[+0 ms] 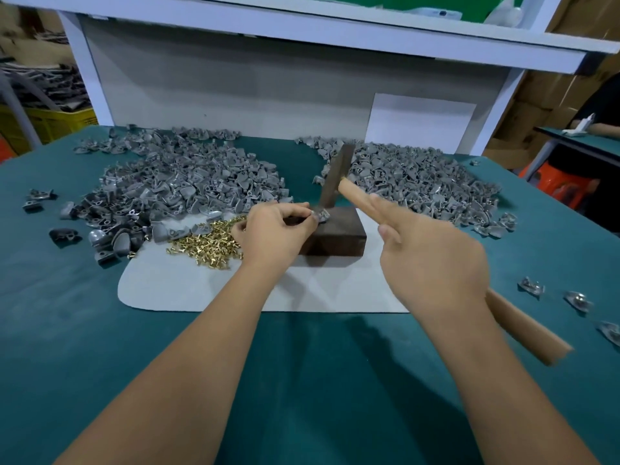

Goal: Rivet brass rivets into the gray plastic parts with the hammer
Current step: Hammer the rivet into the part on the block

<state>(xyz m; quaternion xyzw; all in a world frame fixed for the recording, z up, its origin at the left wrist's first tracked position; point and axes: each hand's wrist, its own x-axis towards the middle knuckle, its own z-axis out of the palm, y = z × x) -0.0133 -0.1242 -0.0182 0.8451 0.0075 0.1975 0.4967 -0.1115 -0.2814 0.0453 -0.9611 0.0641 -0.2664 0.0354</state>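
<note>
Both hands are busy: left hand (273,229) pinches a gray plastic part (320,215) on the dark block (339,229); right hand (432,263) grips the hammer (335,176). A stray blow could strike fingertips (310,221) just beside the part.

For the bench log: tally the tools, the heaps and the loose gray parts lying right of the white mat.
Hammer: 1
Dark block: 1
Gray part heaps, left and right: 2
Brass rivet heap: 1
Loose gray parts right of the mat: 3
Total: 8
</note>
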